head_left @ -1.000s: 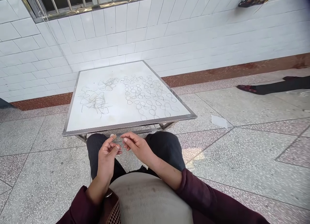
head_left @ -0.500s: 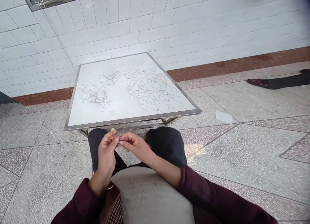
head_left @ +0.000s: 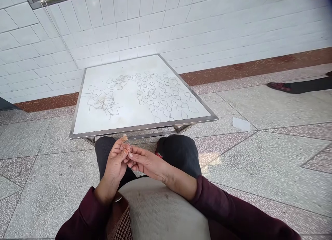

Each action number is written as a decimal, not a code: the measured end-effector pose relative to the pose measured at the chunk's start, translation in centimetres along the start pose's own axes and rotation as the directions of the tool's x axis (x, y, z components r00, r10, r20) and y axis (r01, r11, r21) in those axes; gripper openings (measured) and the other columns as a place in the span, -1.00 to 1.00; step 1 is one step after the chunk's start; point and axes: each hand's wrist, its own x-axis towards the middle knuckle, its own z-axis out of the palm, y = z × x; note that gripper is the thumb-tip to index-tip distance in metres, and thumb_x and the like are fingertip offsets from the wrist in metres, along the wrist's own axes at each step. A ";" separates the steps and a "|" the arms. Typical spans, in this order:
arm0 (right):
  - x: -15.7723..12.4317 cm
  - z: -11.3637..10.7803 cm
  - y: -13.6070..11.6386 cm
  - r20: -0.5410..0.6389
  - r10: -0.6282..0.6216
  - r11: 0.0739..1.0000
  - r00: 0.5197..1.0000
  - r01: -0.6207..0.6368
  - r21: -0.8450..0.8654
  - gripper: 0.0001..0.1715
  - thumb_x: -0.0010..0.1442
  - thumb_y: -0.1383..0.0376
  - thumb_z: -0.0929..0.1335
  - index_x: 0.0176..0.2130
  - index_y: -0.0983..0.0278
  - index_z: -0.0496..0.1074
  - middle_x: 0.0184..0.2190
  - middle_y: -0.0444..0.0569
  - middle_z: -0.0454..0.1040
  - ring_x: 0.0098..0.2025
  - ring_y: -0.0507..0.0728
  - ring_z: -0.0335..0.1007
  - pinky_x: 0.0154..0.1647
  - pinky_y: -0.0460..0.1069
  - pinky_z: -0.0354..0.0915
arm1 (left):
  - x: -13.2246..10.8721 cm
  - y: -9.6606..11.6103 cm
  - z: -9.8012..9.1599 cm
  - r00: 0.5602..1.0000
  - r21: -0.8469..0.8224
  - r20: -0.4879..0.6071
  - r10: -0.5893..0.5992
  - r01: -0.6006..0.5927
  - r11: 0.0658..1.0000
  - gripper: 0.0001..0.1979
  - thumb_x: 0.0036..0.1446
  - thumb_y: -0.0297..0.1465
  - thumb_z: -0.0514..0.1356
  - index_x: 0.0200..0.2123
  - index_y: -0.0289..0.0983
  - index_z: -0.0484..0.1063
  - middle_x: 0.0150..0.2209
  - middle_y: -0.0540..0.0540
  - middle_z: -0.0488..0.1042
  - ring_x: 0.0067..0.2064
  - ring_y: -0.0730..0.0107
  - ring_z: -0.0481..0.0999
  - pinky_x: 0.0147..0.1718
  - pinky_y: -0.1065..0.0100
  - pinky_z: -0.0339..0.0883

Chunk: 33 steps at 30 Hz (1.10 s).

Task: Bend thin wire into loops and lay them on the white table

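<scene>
My left hand (head_left: pixel 116 164) and my right hand (head_left: pixel 148 163) meet above my lap, just short of the table's near edge. Between their pinched fingertips is a thin wire (head_left: pixel 128 148), only faintly visible and partly hidden by the fingers. A pale wrap, like tape, covers a fingertip of the left hand. On the white table (head_left: pixel 127 112), bent loose wires (head_left: pixel 103 102) lie tangled at the left, with a smaller bunch (head_left: pixel 119 81) behind them. Rows of wires twisted into double loops (head_left: pixel 162 94) spread over the right half.
The table has a metal rim and stands against a white tiled wall (head_left: pixel 116 39). A white rectangular piece (head_left: pixel 241 124) lies on the speckled floor to the right. Farther right, another person's shoe and dark trouser leg (head_left: pixel 301 87) show. A brown strap bag (head_left: pixel 121 212) hangs at my left side.
My hands have shifted slightly, the left fingers rising and the right hand turning over the wire, fingertips still together. The view has moved a little. The wires on the table lie as before.
</scene>
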 end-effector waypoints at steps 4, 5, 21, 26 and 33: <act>-0.2 0.7 -0.1 -0.072 0.044 0.991 0.996 -0.035 0.129 -0.62 -0.08 0.25 0.61 -0.29 0.27 0.47 -0.49 -0.22 0.38 -0.48 -0.09 0.31 -0.46 -0.19 0.31 | 0.0 -0.1 -0.1 0.998 -0.011 0.046 0.041 -0.040 0.999 -0.55 -0.10 -0.32 0.48 -0.08 -0.14 0.54 -0.48 0.07 0.35 -0.19 0.42 0.46 0.02 0.33 0.34; -0.2 0.9 -0.1 -0.090 0.036 0.991 0.995 -0.023 0.133 -0.61 -0.09 0.24 0.62 -0.31 0.27 0.47 -0.50 -0.23 0.37 -0.49 -0.09 0.29 -0.48 -0.20 0.30 | 0.0 -0.1 -0.1 0.997 -0.015 0.059 0.045 -0.045 0.999 -0.54 -0.10 -0.31 0.48 -0.07 -0.13 0.53 -0.49 0.08 0.35 -0.17 0.41 0.47 0.04 0.32 0.32; 1.0 -0.7 -0.5 -0.300 -0.412 0.887 0.861 0.302 -0.350 -0.59 0.01 0.06 0.52 -0.38 0.26 0.35 -0.58 -0.23 0.42 -0.54 -0.01 0.40 -0.61 -0.14 0.33 | -0.7 0.5 -0.4 0.994 0.268 -0.003 0.110 -0.105 0.958 -0.41 -0.02 -0.40 0.43 0.11 -0.13 0.42 -0.09 -0.10 0.54 0.02 0.28 0.49 0.05 0.26 0.30; 1.2 -1.2 -0.3 -0.292 -0.402 0.888 0.868 0.292 -0.354 -0.62 0.02 0.09 0.52 -0.36 0.25 0.36 -0.56 -0.22 0.45 -0.52 0.00 0.43 -0.63 -0.15 0.36 | -0.9 0.4 -0.2 0.980 0.290 -0.125 0.157 -0.116 0.950 -0.56 0.03 -0.35 0.41 0.01 -0.16 0.49 -0.26 -0.04 0.57 -0.12 0.37 0.52 0.03 0.29 0.30; 1.2 -1.4 -0.3 -0.300 -0.415 0.882 0.859 0.299 -0.365 -0.63 0.04 0.09 0.51 -0.35 0.26 0.36 -0.56 -0.22 0.41 -0.51 0.00 0.44 -0.63 -0.15 0.38 | -0.9 0.7 -0.3 0.982 0.244 -0.115 0.150 -0.119 0.962 -0.57 0.05 -0.30 0.38 0.02 -0.18 0.48 -0.18 -0.10 0.58 -0.09 0.31 0.53 0.00 0.24 0.35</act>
